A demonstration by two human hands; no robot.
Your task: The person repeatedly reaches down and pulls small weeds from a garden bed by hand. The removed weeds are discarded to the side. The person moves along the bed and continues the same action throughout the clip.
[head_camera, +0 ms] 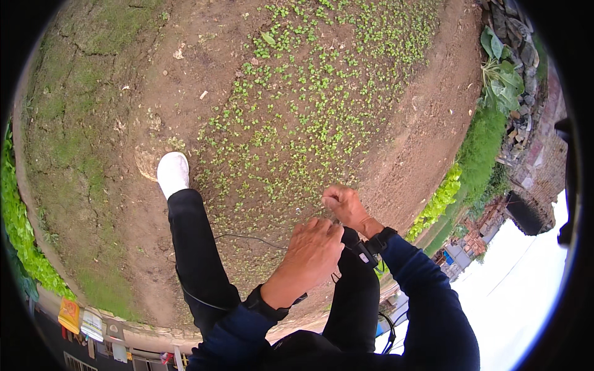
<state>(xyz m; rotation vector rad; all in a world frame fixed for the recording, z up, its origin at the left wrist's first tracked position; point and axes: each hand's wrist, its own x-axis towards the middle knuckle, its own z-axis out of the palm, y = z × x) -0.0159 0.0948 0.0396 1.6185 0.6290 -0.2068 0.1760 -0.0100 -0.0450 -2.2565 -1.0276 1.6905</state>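
My left hand (313,252), its back toward me, is held with curled fingers close to my right knee. Its fingertips are hidden, so I cannot see whether anything is in it. Just beyond it, my right hand (345,206) is curled inward above the edge of the seedling patch; what lies inside its fingers is hidden too. Small green seedlings (320,116) grow scattered over the brown soil in front of me. Both wrists carry black straps, and a small dark device (364,255) sits at the right one.
My white shoe (174,171) rests on bare soil left of the seedlings. A thin cable (250,238) crosses between my legs. Leafy light-green plants (438,197) and a stone pile (522,97) line the right side. Yellow and white bags (69,315) stand at lower left.
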